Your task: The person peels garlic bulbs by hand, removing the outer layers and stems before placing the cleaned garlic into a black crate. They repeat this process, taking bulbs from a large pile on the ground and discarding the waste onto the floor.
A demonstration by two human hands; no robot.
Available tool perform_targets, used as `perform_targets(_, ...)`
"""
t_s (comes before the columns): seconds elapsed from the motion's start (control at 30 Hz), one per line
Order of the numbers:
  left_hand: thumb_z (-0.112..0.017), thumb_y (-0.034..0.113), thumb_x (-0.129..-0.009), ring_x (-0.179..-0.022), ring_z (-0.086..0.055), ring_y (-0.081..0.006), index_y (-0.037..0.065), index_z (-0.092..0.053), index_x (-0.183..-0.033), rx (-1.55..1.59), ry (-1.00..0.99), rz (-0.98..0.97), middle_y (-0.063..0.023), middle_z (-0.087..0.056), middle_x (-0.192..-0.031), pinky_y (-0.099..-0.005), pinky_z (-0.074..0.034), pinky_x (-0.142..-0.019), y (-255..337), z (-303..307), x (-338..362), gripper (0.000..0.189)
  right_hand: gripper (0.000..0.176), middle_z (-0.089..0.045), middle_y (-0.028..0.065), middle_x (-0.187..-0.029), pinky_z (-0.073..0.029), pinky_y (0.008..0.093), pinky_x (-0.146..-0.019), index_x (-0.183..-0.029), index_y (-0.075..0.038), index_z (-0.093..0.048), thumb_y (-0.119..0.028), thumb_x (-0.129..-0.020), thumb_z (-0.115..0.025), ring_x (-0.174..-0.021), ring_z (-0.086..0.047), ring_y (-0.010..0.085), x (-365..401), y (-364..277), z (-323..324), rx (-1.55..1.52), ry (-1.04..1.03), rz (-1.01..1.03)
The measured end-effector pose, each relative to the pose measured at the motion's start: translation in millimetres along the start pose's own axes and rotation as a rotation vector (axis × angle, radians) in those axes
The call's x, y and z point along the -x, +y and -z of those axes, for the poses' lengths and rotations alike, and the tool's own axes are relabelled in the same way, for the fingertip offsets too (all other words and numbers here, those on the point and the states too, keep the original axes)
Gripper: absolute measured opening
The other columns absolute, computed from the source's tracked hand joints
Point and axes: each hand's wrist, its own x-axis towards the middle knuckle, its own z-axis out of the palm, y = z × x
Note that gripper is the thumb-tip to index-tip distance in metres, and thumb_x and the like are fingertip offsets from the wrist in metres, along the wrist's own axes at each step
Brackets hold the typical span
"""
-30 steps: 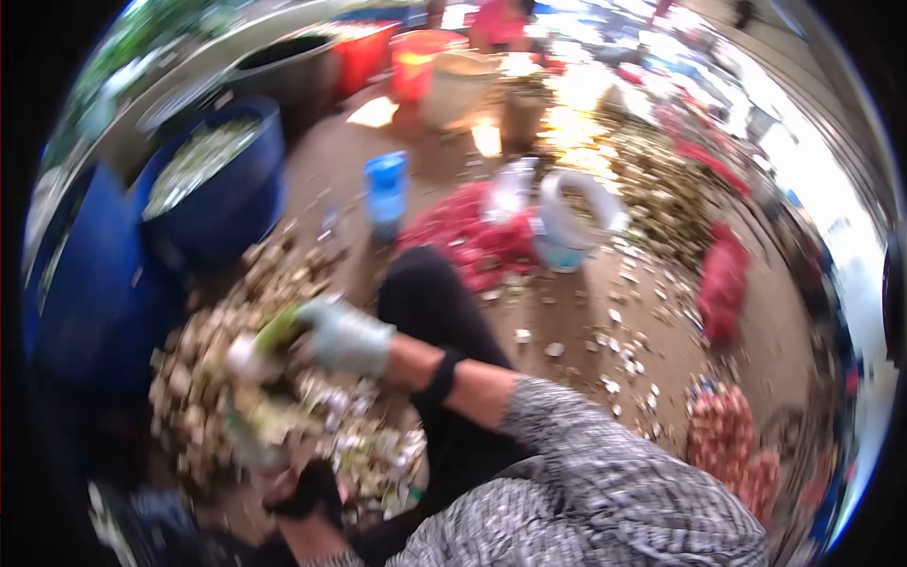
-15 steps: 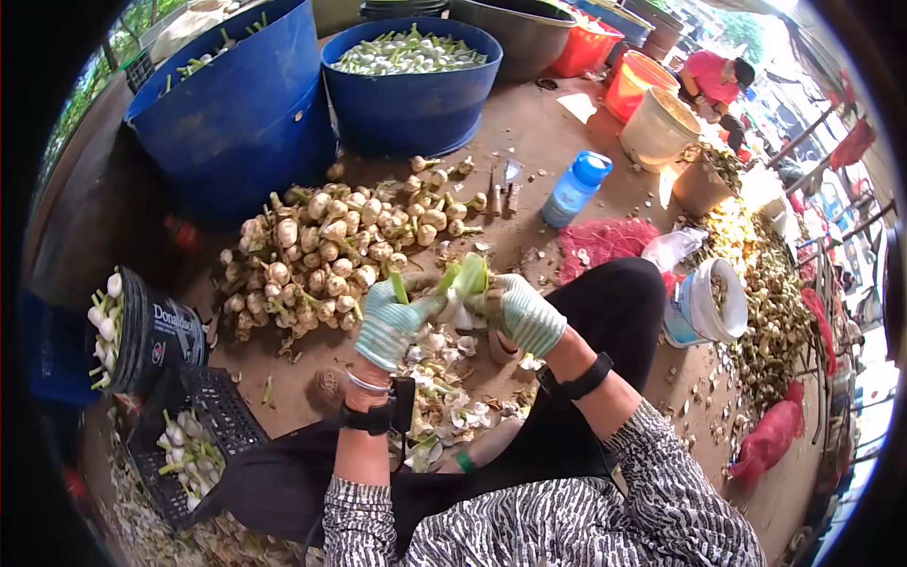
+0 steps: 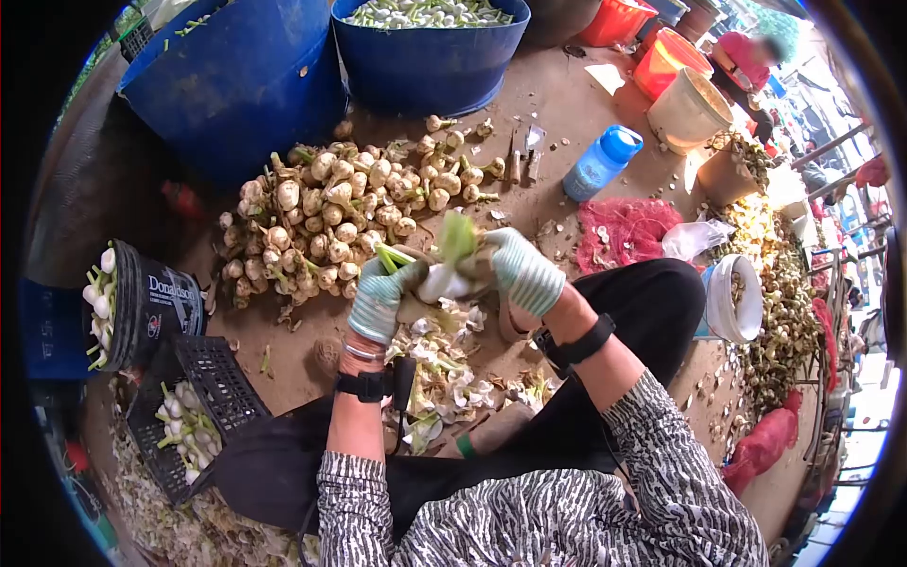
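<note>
left hand [image 3: 380, 296] gloved, wrist bent up, fingers closed round a garlic bulb [image 3: 440, 281] | right hand [image 3: 521, 271] gloved, forearm angled in from the right, clasping the same bulb's green stalk side | bulb held above peelings [image 3: 436, 364], near garlic pile [image 3: 340, 213]

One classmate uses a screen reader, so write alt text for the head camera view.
Two gloved hands, the left hand and right hand, hold a green-stemmed garlic bulb above a heap of peelings. A garlic pile lies beyond on the ground, near blue tubs and a blue bottle.
</note>
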Motion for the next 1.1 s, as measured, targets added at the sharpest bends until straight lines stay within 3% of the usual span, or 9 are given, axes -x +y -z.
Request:
perform_targets(0.2,-0.061,0.024,-0.081,-0.072,-0.061,-0.0165,-0.001,-0.059,-0.091,0.355,0.048,-0.123,-0.0090,-0.062,-0.082,-0.0285,-0.053,-0.062,14.5,-9.7,4.4,0.027,0.015,-0.061,0.0037,-0.079,-0.049,0.0222,-0.058,-0.092,0.002,-0.059,0.001,-0.077,-0.059,-0.067,-0.058,0.0088,10.7,14.8,16.6,-0.390,0.054,-0.031)
perform_targets(0.23,-0.060,0.031,-0.082,-0.073,-0.061,-0.0179,-0.001,-0.058,-0.093,0.396,0.087,-0.071,-0.0115,-0.062,-0.086,-0.0296,-0.054,-0.061,14.3,0.7,8.0,0.033,0.017,-0.060,0.0022,-0.076,-0.048,0.0215,-0.056,-0.093,0.002,-0.058,0.005,-0.076,-0.057,-0.064,-0.057,0.0080,9.3,29.7,29.2,0.344,0.050,0.647)
perform_targets(0.33,-0.059,0.033,-0.082,-0.069,-0.060,-0.0182,0.001,-0.056,-0.099,0.751,0.000,-0.029,-0.0114,-0.061,-0.084,-0.0304,-0.054,-0.061,9.2,47.7,-8.5,0.036,0.027,-0.060,0.0046,-0.083,-0.047,0.0250,-0.056,-0.102,0.004,-0.053,-0.008,-0.079,-0.060,-0.065,-0.056,0.0085,44.1,2.9,34.7,-0.980,-0.197,0.223)
perform_targets(0.53,-0.059,0.031,-0.082,-0.069,-0.061,-0.0171,-0.003,-0.055,-0.100,0.715,0.088,0.157,-0.0098,-0.062,-0.083,-0.0288,-0.054,-0.059,23.2,12.7,3.1,0.038,0.055,-0.039,0.0217,-0.123,-0.043,0.0387,-0.085,-0.115,-0.002,-0.046,-0.001,-0.062,-0.062,-0.103,-0.049,0.0384,40.0,-18.2,-20.7,1.143,0.268,0.327)
perform_targets(0.63,-0.058,0.022,-0.083,-0.075,-0.061,-0.0186,-0.003,-0.057,-0.094,0.757,-0.171,0.310,-0.0102,-0.062,-0.085,-0.0302,-0.053,-0.067,-4.3,26.8,-4.4,0.027,0.041,-0.051,0.0176,-0.103,-0.046,0.0417,-0.068,-0.105,-0.008,-0.048,-0.004,-0.065,-0.058,-0.087,-0.055,0.0367,14.0,-7.4,-32.9,1.023,0.308,0.603)
perform_targets(0.83,-0.058,0.018,-0.083,-0.068,-0.062,-0.0198,-0.001,-0.059,-0.092,0.729,0.187,0.341,-0.0103,-0.062,-0.083,-0.0323,-0.054,-0.062,-24.2,24.8,-1.7,0.022,0.009,-0.056,0.0144,-0.065,-0.046,0.0365,-0.059,-0.079,-0.002,-0.055,-0.003,-0.070,-0.054,-0.062,-0.058,0.0287,21.6,13.0,-35.0,0.986,0.150,0.485)
perform_targets(1.0,-0.058,0.031,-0.082,-0.075,-0.062,-0.0256,-0.003,-0.056,-0.100,0.718,0.155,0.206,-0.0134,-0.063,-0.087,-0.0389,-0.054,-0.068,-21.1,36.4,-4.4,0.038,0.028,-0.053,0.0056,-0.065,-0.042,0.0233,-0.056,-0.097,0.000,-0.059,0.005,-0.073,-0.046,-0.060,-0.045,0.0070,71.6,-25.1,-51.9,0.254,-0.191,0.262)
perform_targets(1.07,-0.058,0.032,-0.082,-0.079,-0.062,-0.0256,-0.002,-0.056,-0.101,0.766,0.185,0.216,-0.0137,-0.063,-0.090,-0.0389,-0.054,-0.070,-23.6,48.7,-9.7,0.039,0.024,-0.057,0.0088,-0.072,-0.045,0.0270,-0.060,-0.097,-0.001,-0.059,0.001,-0.075,-0.050,-0.064,-0.054,0.0127,50.7,-9.6,-44.3,0.236,0.012,0.053)
perform_targets(1.1,-0.058,0.032,-0.082,-0.079,-0.062,-0.0256,-0.002,-0.056,-0.101,0.765,0.189,0.213,-0.0137,-0.063,-0.090,-0.0389,-0.054,-0.070,-21.9,45.6,-6.3,0.039,0.030,-0.059,0.0148,-0.089,-0.047,0.0347,-0.068,-0.105,-0.003,-0.055,-0.007,-0.075,-0.057,-0.079,-0.059,0.0237,15.0,48.9,-19.9,0.898,0.024,0.361)
